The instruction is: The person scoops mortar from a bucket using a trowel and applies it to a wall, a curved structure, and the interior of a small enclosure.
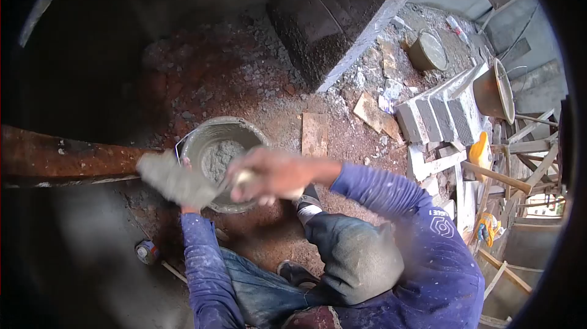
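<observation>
My right hand (278, 176) is closed around the handle of a trowel (177, 179) and is blurred by motion. The trowel's blade points left across the rim of the bucket (254, 130), and grey mortar appears to coat it. Inside the bucket lies wet grey mortar (219, 158). My left hand (186, 162) is at the bucket's left side, by the wire handle. The trowel blade covers most of it, so its grip does not show.
A rusty beam (73, 155) reaches in from the left. Above stands a dark block-like structure (330, 17). Rubble covers the ground. At right are grey blocks (437, 115), a second bucket (431, 51), a tilted bucket (495, 93) and timber (498, 176). A can (147, 251) sits lower left.
</observation>
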`<action>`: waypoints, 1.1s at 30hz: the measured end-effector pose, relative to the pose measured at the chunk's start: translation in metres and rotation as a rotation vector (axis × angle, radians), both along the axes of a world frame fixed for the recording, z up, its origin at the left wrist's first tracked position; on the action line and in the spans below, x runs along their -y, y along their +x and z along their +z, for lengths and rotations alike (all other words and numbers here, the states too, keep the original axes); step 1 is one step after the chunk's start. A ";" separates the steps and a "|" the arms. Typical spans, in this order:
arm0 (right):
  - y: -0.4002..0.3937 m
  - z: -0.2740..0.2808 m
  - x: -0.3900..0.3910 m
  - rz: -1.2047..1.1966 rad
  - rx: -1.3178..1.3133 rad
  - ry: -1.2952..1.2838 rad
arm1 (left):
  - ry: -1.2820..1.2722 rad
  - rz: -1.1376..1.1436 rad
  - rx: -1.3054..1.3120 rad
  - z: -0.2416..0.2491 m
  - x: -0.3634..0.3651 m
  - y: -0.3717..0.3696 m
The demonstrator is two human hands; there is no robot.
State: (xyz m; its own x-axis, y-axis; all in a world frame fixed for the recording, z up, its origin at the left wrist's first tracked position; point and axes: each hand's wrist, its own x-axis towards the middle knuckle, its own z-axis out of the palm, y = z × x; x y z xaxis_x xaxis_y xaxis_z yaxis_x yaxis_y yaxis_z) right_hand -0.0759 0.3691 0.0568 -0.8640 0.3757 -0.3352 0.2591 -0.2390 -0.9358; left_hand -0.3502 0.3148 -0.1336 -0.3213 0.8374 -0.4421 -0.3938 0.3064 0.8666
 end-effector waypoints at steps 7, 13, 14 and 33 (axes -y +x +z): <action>0.179 0.174 0.043 -1.458 0.482 0.465 | 0.030 0.038 0.011 0.010 -0.007 0.018; 0.169 0.160 0.087 -0.818 0.879 0.365 | 0.053 -0.093 -0.166 0.064 -0.025 0.065; 0.163 0.119 0.079 -0.661 0.849 0.682 | 0.082 -0.122 -0.236 0.056 -0.030 0.069; 0.050 -0.159 0.047 0.284 0.614 0.700 | 0.221 -0.304 -0.675 0.071 -0.024 0.099</action>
